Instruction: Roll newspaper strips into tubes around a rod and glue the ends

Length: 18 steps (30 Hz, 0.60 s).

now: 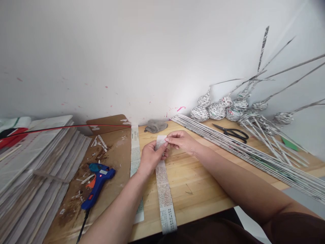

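A long printed paper strip [165, 196] runs from between my hands toward me, its near end at the table's front edge. My left hand [153, 156] pinches the strip close to its far end, thumb on top. Right beside it, my right hand [181, 141] has thumb and forefinger closed on the strip's far right corner. The fingertips of both hands nearly meet. Another printed strip [135, 149] lies flat to the left, partly covered by my left hand and forearm.
On the left are a blue glue gun [98, 186] on stained cardboard [119, 156] and stacked paper [38, 183]. A grey cloth [156, 126] lies behind my hands. Rolled paper sticks [243, 152], black scissors [232, 132] and woven paper gourds [217, 111] are to the right.
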Each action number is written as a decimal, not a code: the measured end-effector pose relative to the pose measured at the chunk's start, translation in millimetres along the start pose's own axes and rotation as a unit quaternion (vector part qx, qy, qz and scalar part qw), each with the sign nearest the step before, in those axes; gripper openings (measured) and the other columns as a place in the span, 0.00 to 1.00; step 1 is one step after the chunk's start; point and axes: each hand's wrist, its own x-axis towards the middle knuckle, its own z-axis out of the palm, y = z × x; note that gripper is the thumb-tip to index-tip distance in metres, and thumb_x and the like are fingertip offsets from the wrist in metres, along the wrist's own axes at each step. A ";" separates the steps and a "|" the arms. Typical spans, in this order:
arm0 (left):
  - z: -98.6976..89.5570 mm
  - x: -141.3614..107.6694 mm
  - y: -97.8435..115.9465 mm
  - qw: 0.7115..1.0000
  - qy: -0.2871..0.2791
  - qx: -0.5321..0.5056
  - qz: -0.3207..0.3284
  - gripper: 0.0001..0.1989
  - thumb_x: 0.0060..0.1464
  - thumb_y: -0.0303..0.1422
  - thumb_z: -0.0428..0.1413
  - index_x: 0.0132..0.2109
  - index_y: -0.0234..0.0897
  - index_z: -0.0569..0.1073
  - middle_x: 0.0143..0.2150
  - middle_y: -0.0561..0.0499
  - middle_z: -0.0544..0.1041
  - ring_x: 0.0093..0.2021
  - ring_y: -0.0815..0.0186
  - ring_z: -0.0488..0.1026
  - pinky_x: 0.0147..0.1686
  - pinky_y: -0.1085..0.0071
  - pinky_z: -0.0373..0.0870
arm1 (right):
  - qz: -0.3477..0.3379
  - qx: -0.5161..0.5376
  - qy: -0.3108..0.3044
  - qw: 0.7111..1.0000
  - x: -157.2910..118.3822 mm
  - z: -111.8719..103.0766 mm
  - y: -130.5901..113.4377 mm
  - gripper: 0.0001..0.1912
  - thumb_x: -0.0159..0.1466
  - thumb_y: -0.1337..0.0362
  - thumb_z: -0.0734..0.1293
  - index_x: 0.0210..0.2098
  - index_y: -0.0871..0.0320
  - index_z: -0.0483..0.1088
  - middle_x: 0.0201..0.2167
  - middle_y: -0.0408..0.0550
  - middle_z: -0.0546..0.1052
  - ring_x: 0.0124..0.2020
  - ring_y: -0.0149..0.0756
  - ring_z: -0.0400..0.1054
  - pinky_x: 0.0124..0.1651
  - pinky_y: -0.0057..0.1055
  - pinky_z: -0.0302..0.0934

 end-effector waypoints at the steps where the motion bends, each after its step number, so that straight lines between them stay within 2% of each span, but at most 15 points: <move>1: 0.0 0.1 0.2 1.000 0.004 0.002 -0.001 0.18 0.47 0.45 0.59 0.36 0.32 0.74 0.29 0.47 0.77 0.24 0.68 0.74 0.24 0.74 0.71 | 0.001 0.001 -0.003 1.000 0.0 -0.3 0.0 0.13 0.54 0.57 0.71 0.28 0.62 0.74 0.20 0.43 0.70 0.21 0.25 0.60 0.20 0.23 0.48; 7: -0.5 1.3 -0.4 1.000 0.011 -0.001 -0.006 0.17 0.49 0.43 0.59 0.36 0.32 0.73 0.28 0.48 0.76 0.24 0.69 0.73 0.23 0.75 0.70 | 0.005 -0.002 0.001 1.000 -0.3 -0.8 -1.4 0.18 0.55 0.55 0.71 0.39 0.61 0.76 0.24 0.45 0.73 0.23 0.26 0.61 0.20 0.23 0.48; 12: 0.0 1.9 -3.0 1.000 0.006 0.005 -0.004 0.17 0.48 0.43 0.59 0.36 0.32 0.74 0.29 0.47 0.77 0.24 0.69 0.73 0.24 0.75 0.71 | -0.016 -0.028 -0.009 0.999 -1.1 1.1 -3.1 0.14 0.55 0.55 0.71 0.30 0.62 0.76 0.21 0.43 0.71 0.20 0.24 0.57 0.22 0.25 0.48; 18: 0.3 1.2 -3.0 1.000 -0.007 0.006 -0.011 0.16 0.47 0.42 0.60 0.37 0.32 0.74 0.30 0.46 0.78 0.25 0.68 0.74 0.25 0.74 0.72 | -0.017 -0.022 -0.005 1.000 -0.7 1.7 -0.2 0.14 0.56 0.55 0.70 0.28 0.62 0.74 0.20 0.44 0.72 0.20 0.25 0.58 0.21 0.25 0.47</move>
